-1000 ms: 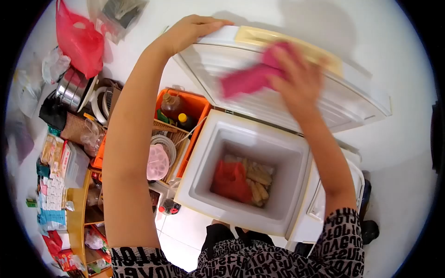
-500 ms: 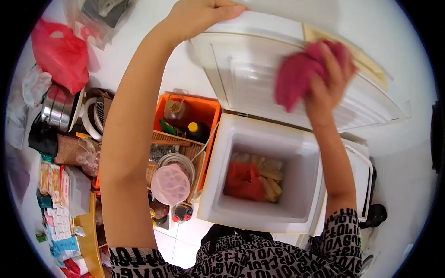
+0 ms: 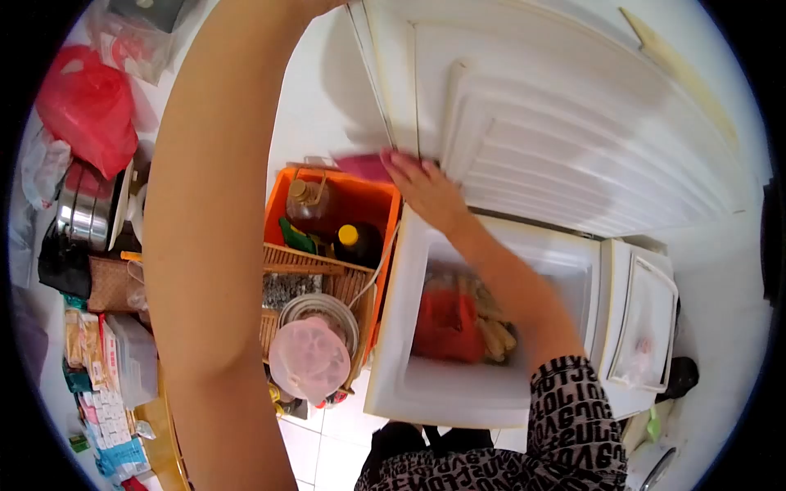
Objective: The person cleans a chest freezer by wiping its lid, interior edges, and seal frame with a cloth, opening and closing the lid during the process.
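Observation:
A white chest freezer (image 3: 381,360) stands in front of me with its lid (image 3: 557,139) raised. My right hand (image 3: 426,188) presses a dark pink cloth (image 3: 364,167) against the lid's lower left edge, close to the hinge side. Part of the cloth is hidden under the fingers, and it is blurred. My left hand (image 3: 327,5) reaches up to the lid's left side; the frame's top edge cuts it off, so its fingers do not show. Inside the freezer lie a red plastic bag (image 3: 446,326) and yellowish pieces (image 3: 498,337), partly covered by my right forearm.
Left of the freezer stands an orange crate (image 3: 278,200) with bottles, and a pink lidded container (image 3: 309,360) rests in front of it. A red plastic bag (image 3: 86,110), a metal pot (image 3: 84,204) and boxes fill the far left. A white bin-like unit (image 3: 643,327) adjoins the freezer's right.
My right hand has carried the cloth from the lid's upper right down to its lower left edge. The view has shifted closer to the lid, and my left hand has mostly left the frame.

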`<control>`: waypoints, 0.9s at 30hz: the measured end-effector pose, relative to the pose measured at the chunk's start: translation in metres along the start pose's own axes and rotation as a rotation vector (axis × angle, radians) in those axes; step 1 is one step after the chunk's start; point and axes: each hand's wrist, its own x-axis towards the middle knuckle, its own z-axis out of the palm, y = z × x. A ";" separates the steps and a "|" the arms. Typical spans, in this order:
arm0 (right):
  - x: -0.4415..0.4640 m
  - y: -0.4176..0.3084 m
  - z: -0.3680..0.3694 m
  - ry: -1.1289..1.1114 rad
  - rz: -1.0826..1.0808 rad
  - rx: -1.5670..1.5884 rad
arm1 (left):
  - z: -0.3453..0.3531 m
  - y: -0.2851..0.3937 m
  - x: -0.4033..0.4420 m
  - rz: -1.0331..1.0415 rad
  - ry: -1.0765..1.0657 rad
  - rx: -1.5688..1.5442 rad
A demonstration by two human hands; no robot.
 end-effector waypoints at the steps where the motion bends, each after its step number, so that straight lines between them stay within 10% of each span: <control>1: -0.029 -0.018 0.029 -0.068 -0.070 -0.082 | 0.000 0.005 -0.006 -0.010 -0.009 0.000; 7: -0.040 -0.016 0.022 -0.215 -0.271 -0.179 | 0.004 -0.008 0.002 0.004 0.019 -0.058; 13: 0.074 0.065 -0.136 0.638 0.270 -0.027 | -0.004 -0.008 0.006 -0.080 0.012 0.050; 22: 0.005 0.092 -0.152 0.312 0.032 0.012 | 0.007 -0.020 0.011 -0.097 0.081 0.067; 27: -0.052 0.186 -0.217 0.595 0.331 -0.185 | 0.008 -0.001 -0.001 -0.124 0.112 0.060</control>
